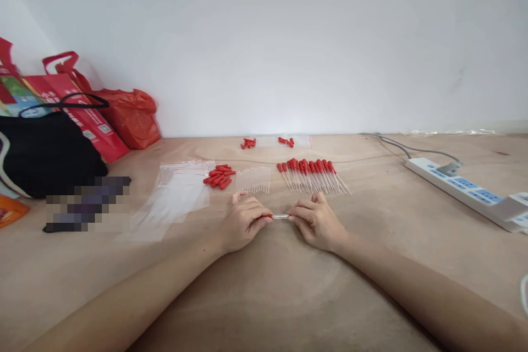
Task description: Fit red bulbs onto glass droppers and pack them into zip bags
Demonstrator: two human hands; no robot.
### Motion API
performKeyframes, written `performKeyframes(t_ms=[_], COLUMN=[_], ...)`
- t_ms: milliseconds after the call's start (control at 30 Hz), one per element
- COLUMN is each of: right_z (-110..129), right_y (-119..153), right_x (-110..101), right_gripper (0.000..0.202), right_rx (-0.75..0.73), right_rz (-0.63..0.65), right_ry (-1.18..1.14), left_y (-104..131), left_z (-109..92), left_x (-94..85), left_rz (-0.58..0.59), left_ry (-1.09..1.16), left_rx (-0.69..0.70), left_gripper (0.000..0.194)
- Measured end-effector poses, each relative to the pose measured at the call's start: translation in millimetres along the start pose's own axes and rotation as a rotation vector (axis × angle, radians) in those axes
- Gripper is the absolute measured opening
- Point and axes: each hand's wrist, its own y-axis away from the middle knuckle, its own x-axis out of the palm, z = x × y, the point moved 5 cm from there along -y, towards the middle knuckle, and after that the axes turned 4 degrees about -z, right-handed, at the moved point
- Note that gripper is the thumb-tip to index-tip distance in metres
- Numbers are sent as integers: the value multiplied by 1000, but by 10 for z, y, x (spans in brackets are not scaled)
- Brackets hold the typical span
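Your worktop (284, 297) carried a row of red-capped tubes (307, 168); on your side of that row, your right grip (317, 224) pinched a clear tube (281, 216) and your left grip (245, 224) pinched the red bulb (270, 216) at its end. The tube looked light, stiff, slick and probably brittle, best held close to the bulb, which seemed soft and rubbery.

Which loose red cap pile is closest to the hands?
The front pile, between the clear bags and the row of clear tubes. The back-left pile and back-right pile both lie farther off, near the wall.
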Motion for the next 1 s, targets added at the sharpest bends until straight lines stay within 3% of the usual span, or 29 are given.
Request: performKeyframes(t_ms=[633,933,1000], right_z=[167,113,10], right_y=[-43,-86,-77], right_x=[94,18,-26], right_gripper=[32,21,21], right_rx=[-66,-88,-19], right_rz=[-36,7,-30], right_ry=[88,122,140], left_y=[-6,-30,-22], left_z=[-75,75,143], left_x=[1,-60,-85], left_rz=[-29,-89,-121], left_ry=[15,-57,-92], left_rx=[114,29,-28], left_gripper=[19,10,16])
